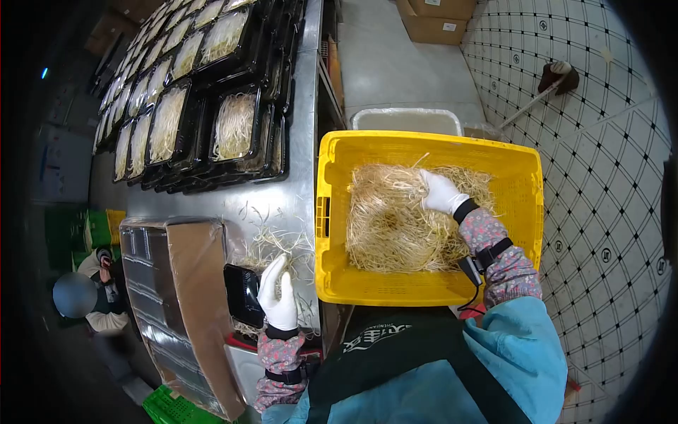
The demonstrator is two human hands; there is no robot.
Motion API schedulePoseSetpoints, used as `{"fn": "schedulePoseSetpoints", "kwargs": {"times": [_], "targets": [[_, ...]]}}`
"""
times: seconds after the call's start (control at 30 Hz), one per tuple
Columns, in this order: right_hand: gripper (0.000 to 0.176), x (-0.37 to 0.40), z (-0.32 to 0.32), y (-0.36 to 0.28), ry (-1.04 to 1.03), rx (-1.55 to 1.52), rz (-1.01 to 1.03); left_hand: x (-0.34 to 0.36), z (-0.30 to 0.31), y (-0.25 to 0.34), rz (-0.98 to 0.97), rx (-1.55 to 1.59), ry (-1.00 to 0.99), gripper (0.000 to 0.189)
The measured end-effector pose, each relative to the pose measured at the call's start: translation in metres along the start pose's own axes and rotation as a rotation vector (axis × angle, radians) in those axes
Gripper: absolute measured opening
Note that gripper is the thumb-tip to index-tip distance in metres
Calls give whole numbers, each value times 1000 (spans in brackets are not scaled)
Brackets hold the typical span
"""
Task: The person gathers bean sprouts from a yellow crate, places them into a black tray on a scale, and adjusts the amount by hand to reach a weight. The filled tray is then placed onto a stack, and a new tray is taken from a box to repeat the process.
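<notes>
My right hand [442, 193], in a white glove, reaches into a yellow crate [431, 145] and digs its curled fingers into the pale bean sprouts [392, 233] heaped there. Its fingertips are partly buried among the strands. To the left of the crate, my left hand [280, 295], also gloved in white, has its fingers stretched out and the thumb apart. It hovers at the right edge of a small black plastic tray [243, 295]. Loose sprouts [272, 244] lie scattered on the metal table around its fingertips.
Filled black sprout packs [234, 127] are stacked at the back of the metal table [286, 194]. An open cardboard box [194, 275] of clear plastic lids or trays stands on the left. Beyond it, another person [99, 290] is at work. Cartons [438, 21] sit on the far floor.
</notes>
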State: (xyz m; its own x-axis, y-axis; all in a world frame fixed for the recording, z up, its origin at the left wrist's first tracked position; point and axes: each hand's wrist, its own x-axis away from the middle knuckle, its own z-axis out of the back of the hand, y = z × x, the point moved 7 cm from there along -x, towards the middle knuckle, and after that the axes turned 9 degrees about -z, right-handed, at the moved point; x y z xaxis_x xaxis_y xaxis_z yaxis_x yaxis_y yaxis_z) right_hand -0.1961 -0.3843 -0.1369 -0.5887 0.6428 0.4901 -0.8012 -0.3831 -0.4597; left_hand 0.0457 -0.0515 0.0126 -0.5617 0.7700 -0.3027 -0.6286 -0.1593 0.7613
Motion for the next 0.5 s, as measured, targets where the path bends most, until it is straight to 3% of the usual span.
{"fn": "schedulePoseSetpoints", "kwargs": {"times": [0.1, 0.17, 0.27, 0.37, 0.5], "targets": [[79, -2, 20, -26, 6, 3, 149, -33, -39, 26, -16, 47, -132, 38], [84, 5, 3, -27, -50, 72, 210, -38, -90, 34, 8, 101, -274, 48], [94, 11, -22, -7, -82, 281, 253, -43, -167, 39, -130, 84, -548, 70], [102, -8, -24, 57, -39, -32, 159, -43, -217, 18, -225, -60, -778, 91], [82, -33, -31, 130, -15, -133, 39, -61, -272, -14, -248, -201, -909, 94]]}}
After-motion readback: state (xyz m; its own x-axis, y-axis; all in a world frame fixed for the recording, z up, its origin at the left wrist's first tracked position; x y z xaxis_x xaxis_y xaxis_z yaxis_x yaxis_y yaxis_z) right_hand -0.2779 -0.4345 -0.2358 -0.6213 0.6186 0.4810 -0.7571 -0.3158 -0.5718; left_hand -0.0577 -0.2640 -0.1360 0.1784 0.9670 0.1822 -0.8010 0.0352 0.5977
